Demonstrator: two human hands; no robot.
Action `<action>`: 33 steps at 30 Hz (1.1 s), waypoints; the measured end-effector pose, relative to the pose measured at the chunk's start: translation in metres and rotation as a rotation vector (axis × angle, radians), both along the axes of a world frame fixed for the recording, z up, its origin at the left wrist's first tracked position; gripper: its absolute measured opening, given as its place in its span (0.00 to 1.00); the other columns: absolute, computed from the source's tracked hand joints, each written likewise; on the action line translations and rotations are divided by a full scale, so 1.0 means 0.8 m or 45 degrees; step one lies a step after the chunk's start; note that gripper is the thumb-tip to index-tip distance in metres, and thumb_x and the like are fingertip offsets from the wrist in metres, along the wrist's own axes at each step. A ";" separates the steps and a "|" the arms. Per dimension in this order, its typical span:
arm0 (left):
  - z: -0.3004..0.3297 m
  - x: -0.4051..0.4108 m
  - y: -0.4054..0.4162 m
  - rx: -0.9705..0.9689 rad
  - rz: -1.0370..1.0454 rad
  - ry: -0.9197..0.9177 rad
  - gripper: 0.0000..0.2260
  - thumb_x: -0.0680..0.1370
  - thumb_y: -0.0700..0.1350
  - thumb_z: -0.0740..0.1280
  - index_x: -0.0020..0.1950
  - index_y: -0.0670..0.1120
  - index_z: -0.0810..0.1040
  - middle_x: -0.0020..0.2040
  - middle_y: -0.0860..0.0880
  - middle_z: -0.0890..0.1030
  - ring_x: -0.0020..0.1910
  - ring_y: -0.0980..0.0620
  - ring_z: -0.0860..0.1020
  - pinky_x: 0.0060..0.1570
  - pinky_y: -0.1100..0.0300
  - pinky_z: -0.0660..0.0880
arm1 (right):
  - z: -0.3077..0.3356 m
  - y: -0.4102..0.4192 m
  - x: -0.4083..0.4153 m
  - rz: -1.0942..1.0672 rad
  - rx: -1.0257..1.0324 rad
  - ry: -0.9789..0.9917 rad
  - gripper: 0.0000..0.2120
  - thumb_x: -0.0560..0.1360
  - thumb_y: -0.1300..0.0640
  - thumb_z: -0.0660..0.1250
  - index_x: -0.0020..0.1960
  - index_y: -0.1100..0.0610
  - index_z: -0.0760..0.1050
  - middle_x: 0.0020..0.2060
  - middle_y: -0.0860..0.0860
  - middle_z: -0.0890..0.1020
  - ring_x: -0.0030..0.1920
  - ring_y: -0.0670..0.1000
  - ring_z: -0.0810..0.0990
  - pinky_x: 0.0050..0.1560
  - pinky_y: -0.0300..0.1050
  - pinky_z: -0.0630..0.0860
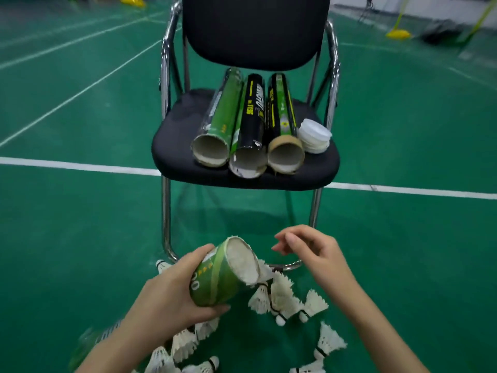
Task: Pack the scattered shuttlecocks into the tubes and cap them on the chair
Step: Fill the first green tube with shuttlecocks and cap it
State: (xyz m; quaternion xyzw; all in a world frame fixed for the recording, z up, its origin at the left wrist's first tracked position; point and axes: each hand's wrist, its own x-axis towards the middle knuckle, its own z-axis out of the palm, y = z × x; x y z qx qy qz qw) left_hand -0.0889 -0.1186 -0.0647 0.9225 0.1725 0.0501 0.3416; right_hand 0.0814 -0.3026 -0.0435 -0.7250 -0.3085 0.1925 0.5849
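Near left, scattered shuttlecocks (pixel 185 343) lie on the green court floor (pixel 80 224) under the left forearm, white feathers, black-banded cork ends, some overlapping. Left hand (pixel 172 289) is wrapped round a green tube (pixel 220 275), fingers curled under it & thumb over the top; tube tilts up w/ its open mouth facing far-right. White feathers fill the mouth right to the rim, so it's packed w/ shuttles; no cap on it.

Just right of the tube mouth, a clump of shuttlecocks (pixel 282 297) on the floor, touching each other; a couple more lie apart at near right.

Right hand (pixel 304 243) hovers right of the tube mouth, not touching it, fingers loosely curled, holding nothing.

Far centre, black chair (pixel 183 146) w/ chrome frame. On the seat 3 tubes lie side by side, touching, open mouths toward the near edge: a green-labelled tube (pixel 223 114) at left, black tube (pixel 252 114) in the middle w/ a torn rim, black-&-green tube (pixel 281 111) at right. All 3 mouths look hollow as far as visible, uncapped.

Right of those, touching the last tube, a stack of white caps (pixel 314 135) sits on the seat near its right edge
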 end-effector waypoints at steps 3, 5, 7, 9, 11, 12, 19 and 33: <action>0.021 0.008 0.002 -0.052 0.028 -0.062 0.38 0.54 0.68 0.73 0.58 0.75 0.57 0.50 0.72 0.73 0.47 0.67 0.76 0.45 0.70 0.73 | 0.022 -0.002 0.026 -0.113 0.025 -0.113 0.06 0.76 0.64 0.63 0.45 0.57 0.79 0.37 0.53 0.84 0.40 0.47 0.81 0.48 0.39 0.77; 0.035 0.016 0.004 -0.064 0.041 -0.086 0.37 0.53 0.68 0.73 0.57 0.75 0.57 0.49 0.71 0.73 0.48 0.66 0.75 0.47 0.66 0.73 | 0.039 0.001 0.046 -0.198 0.038 -0.216 0.07 0.75 0.65 0.64 0.44 0.54 0.78 0.37 0.50 0.84 0.39 0.45 0.81 0.47 0.39 0.77; 0.047 0.024 0.007 -0.076 0.054 -0.118 0.38 0.52 0.69 0.72 0.57 0.75 0.58 0.47 0.69 0.75 0.47 0.65 0.76 0.48 0.60 0.75 | 0.056 0.006 0.069 -0.261 0.031 -0.338 0.08 0.74 0.65 0.65 0.43 0.52 0.78 0.37 0.48 0.83 0.38 0.42 0.80 0.45 0.35 0.76; 0.058 0.032 0.009 -0.071 0.036 -0.151 0.38 0.52 0.70 0.71 0.57 0.75 0.58 0.47 0.69 0.76 0.46 0.65 0.76 0.48 0.59 0.75 | 0.070 0.013 0.093 -0.302 0.007 -0.435 0.07 0.74 0.64 0.66 0.44 0.53 0.78 0.37 0.46 0.82 0.37 0.39 0.79 0.43 0.30 0.74; 0.068 0.040 0.011 -0.041 0.012 -0.184 0.37 0.53 0.71 0.71 0.58 0.75 0.57 0.49 0.70 0.76 0.47 0.67 0.75 0.47 0.62 0.75 | 0.079 0.020 0.115 -0.351 -0.043 -0.549 0.05 0.73 0.64 0.67 0.44 0.56 0.78 0.37 0.45 0.81 0.37 0.37 0.77 0.41 0.27 0.70; 0.072 0.045 0.012 -0.027 0.011 -0.194 0.37 0.53 0.71 0.70 0.58 0.75 0.57 0.49 0.70 0.75 0.47 0.68 0.75 0.46 0.63 0.74 | 0.081 0.023 0.127 -0.377 -0.079 -0.616 0.05 0.73 0.64 0.67 0.45 0.56 0.79 0.38 0.46 0.81 0.38 0.37 0.77 0.42 0.27 0.70; 0.092 0.082 0.012 -0.138 -0.013 -0.348 0.35 0.55 0.69 0.72 0.58 0.73 0.60 0.49 0.70 0.76 0.48 0.66 0.76 0.49 0.56 0.76 | 0.078 0.042 0.198 -0.448 -0.428 -1.013 0.11 0.73 0.63 0.66 0.55 0.58 0.77 0.53 0.54 0.79 0.56 0.56 0.74 0.54 0.52 0.73; 0.095 0.120 0.013 -0.202 -0.027 -0.402 0.36 0.56 0.67 0.73 0.61 0.65 0.63 0.50 0.65 0.78 0.50 0.65 0.76 0.52 0.55 0.75 | 0.079 0.075 0.215 -0.491 -0.518 -1.001 0.07 0.76 0.59 0.64 0.51 0.59 0.78 0.50 0.54 0.80 0.55 0.55 0.71 0.48 0.46 0.68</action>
